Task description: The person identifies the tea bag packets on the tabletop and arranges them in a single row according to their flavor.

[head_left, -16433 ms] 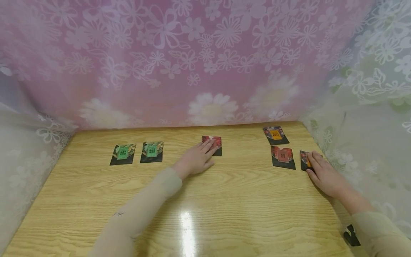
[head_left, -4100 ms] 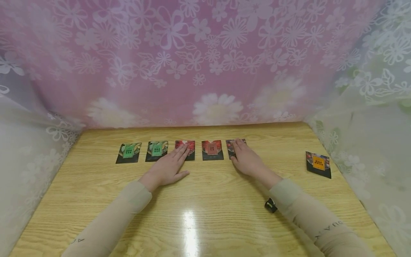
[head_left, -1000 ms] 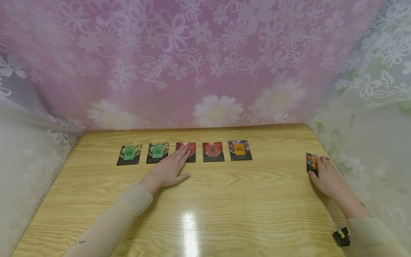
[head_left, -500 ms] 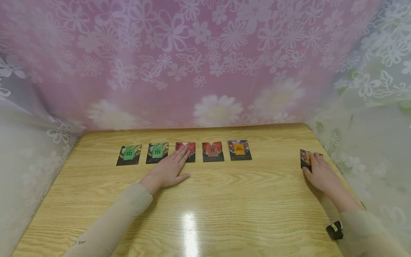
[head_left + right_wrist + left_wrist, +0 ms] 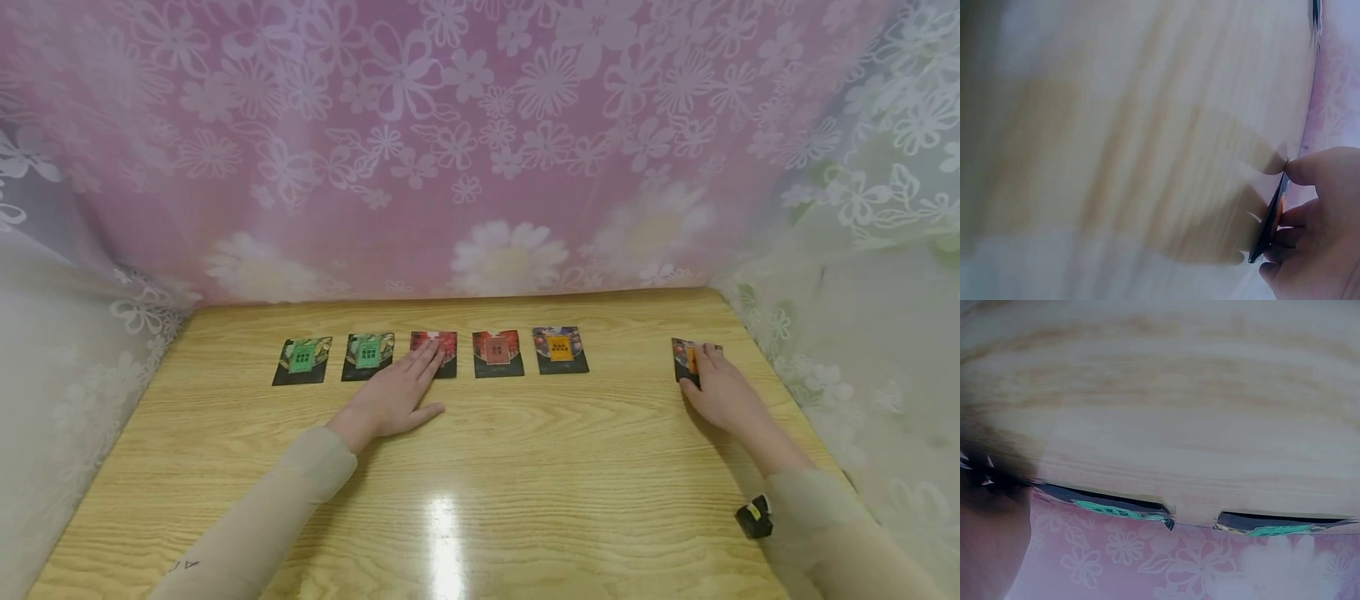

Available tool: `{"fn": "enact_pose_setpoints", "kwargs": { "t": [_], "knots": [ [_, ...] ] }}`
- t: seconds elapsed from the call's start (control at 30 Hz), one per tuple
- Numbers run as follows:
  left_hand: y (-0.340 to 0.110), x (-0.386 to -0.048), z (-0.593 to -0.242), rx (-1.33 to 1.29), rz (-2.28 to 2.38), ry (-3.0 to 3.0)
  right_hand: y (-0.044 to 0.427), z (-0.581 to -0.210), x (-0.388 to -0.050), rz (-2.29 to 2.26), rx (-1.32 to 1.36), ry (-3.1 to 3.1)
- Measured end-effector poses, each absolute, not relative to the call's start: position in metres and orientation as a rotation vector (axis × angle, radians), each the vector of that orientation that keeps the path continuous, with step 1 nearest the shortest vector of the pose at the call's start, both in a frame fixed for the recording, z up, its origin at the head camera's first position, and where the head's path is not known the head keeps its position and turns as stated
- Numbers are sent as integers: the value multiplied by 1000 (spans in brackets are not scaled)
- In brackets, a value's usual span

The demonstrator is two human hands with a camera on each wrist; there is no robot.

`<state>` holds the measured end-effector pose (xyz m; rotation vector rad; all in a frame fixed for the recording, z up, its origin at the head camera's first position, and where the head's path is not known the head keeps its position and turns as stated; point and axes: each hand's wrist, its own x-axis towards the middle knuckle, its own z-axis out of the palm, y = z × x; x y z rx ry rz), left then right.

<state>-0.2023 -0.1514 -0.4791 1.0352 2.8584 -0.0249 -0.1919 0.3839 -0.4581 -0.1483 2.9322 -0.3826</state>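
Observation:
My left hand (image 5: 393, 392) lies flat, its fingers over a red-and-black packet (image 5: 447, 360) third from the left in a row. Left of it are two green-labelled packets, one (image 5: 302, 360) at the row's end and one (image 5: 367, 354) by my fingers. Another red packet (image 5: 498, 354) and an orange-labelled packet (image 5: 561, 350) continue the row rightward. Further right, my right hand (image 5: 726, 396) has extended fingers over a second orange-labelled packet (image 5: 684, 360), its thumb at the near left corner. In the right wrist view that packet (image 5: 1266, 228) shows edge-on under my fingers.
A wood-grain table (image 5: 525, 483) carries everything. A pink floral curtain (image 5: 360, 217) hangs along its back edge, and pale floral cloth (image 5: 862, 308) borders the right side. A small black object (image 5: 753, 517) is beside my right sleeve.
My right hand and the orange-labelled packet under it have shifted left and slightly farther back. Earlier, the two red packets and the other orange one moved into the row. My left hand lately stays put.

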Motion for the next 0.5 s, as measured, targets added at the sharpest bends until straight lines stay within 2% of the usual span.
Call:
{"fn": "enact_pose_setpoints", "kwargs": {
  "t": [0.5],
  "knots": [
    [-151,-202,-480,1035,-44,2854,331,-453,-208,-386,-229,2930]
  ]
}}
